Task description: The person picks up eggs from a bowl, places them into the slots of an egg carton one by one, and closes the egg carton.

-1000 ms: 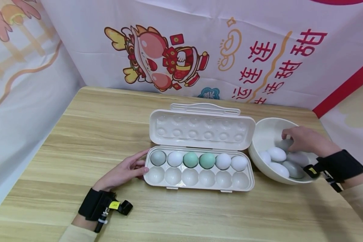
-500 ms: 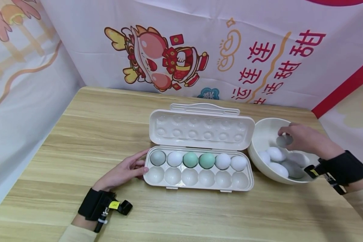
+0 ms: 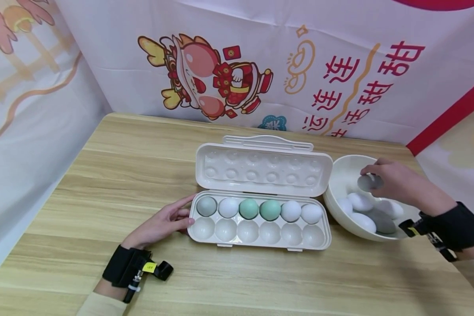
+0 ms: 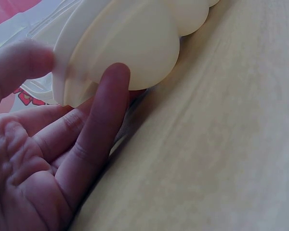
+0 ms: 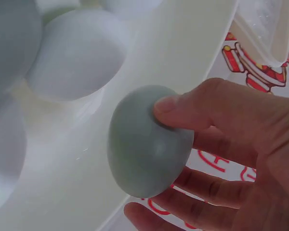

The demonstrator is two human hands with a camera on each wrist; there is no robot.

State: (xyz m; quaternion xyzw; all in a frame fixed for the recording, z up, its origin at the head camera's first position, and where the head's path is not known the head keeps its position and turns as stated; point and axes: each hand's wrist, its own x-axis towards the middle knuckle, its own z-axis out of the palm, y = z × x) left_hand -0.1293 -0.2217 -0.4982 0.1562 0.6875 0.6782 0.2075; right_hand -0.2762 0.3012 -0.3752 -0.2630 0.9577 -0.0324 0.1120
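Observation:
In the head view my right hand (image 3: pixel 403 186) pinches a grey-green egg (image 3: pixel 369 182) over the cream bowl (image 3: pixel 341 182). The right wrist view shows the thumb across that egg (image 5: pixel 147 149), fingers behind it. Several white and grey eggs lie lower in the bowl. My left hand (image 3: pixel 162 224) holds the left end of a white egg box (image 3: pixel 259 245), thumb at its rim. From the left wrist, one fingertip lies against a rounded cup (image 4: pixel 154 53) of the box. Grey, white and green eggs (image 3: pixel 249 208) sit along the box's far row.
The box's lid (image 3: pixel 260 169) stands folded back behind it, its right end close to the bowl. A wooden table (image 3: pixel 237 281) carries everything. Printed cloth (image 3: pixel 122 79) hangs along the table's back edge and sides.
My right hand has lifted the grey-green egg from among the others and shifted slightly left in the bowl. The left hand and the egg box have stayed in place.

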